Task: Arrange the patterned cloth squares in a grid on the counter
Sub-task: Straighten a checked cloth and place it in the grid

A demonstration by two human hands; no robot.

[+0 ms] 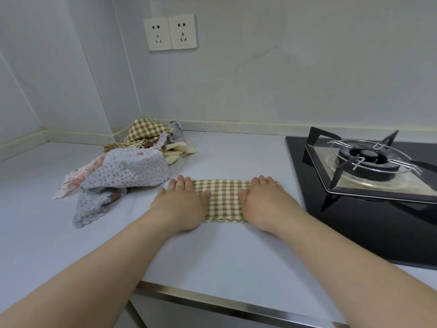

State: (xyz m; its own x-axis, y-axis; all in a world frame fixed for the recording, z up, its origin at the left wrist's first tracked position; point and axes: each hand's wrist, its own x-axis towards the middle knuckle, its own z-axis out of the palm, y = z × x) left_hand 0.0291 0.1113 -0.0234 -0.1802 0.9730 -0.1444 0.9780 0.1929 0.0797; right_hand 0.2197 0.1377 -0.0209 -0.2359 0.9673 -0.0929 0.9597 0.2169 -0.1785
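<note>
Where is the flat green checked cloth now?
Head view: the checked cloth lies on the counter under the left hand and right hand, left of the stove.

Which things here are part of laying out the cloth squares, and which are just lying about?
Part of the job: green checked cloth flat under left hand and right hand; heap of cloths; counter.
Just lying about: gas hob; wall sockets.

On your right sits a black gas stove (369,159); ahead of you, two white sockets (170,32) on the wall (283,55).
</note>
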